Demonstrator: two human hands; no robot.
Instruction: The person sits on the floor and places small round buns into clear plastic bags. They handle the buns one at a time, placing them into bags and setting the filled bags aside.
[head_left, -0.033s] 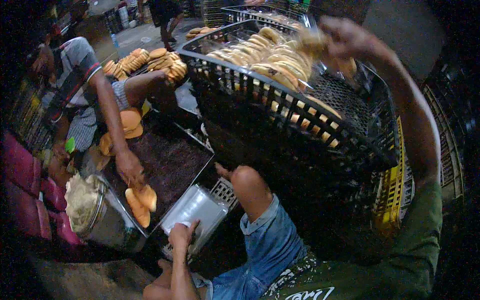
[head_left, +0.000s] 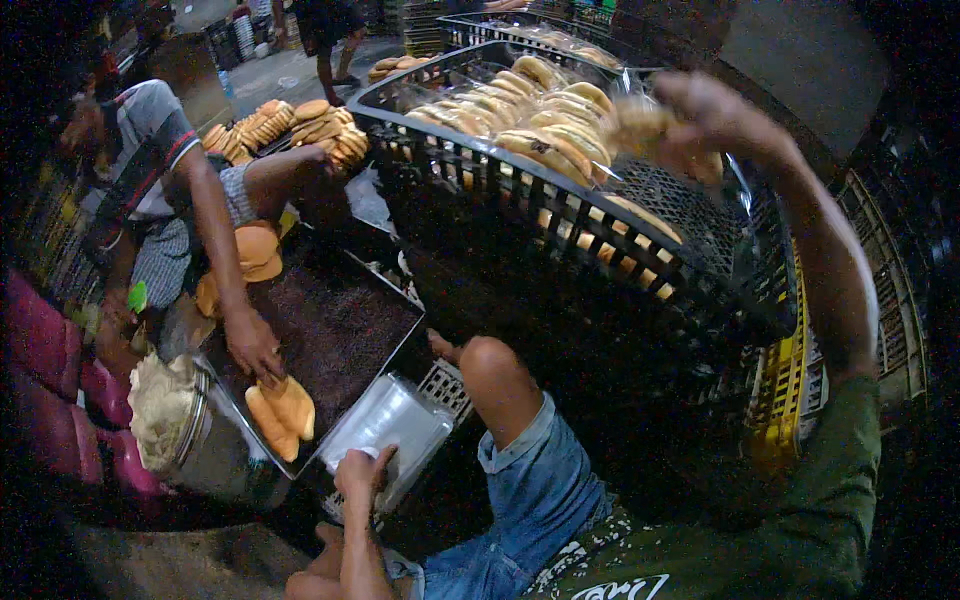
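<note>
My right hand, blurred by motion, is raised over the right part of a black plastic crate. In its fingers is a bread bun, seemingly in clear plastic. Rows of bagged buns lie in the crate beside it. Lower down, my left hand closes on the near edge of a stack of clear plastic bags. To the left, a co-worker's hand touches a split bun at the edge of a tray of dark crumbly filling.
A tub of pale cream stands left of the tray. Stacked buns sit behind the co-worker's leg. Beneath the bags is a pale slotted crate. Yellow crates stand at right, and another person's legs show at the back.
My right hand has come down a little with the bun, closer to the crate. The co-worker's bun lies wider apart. My left hand stays on the bags.
</note>
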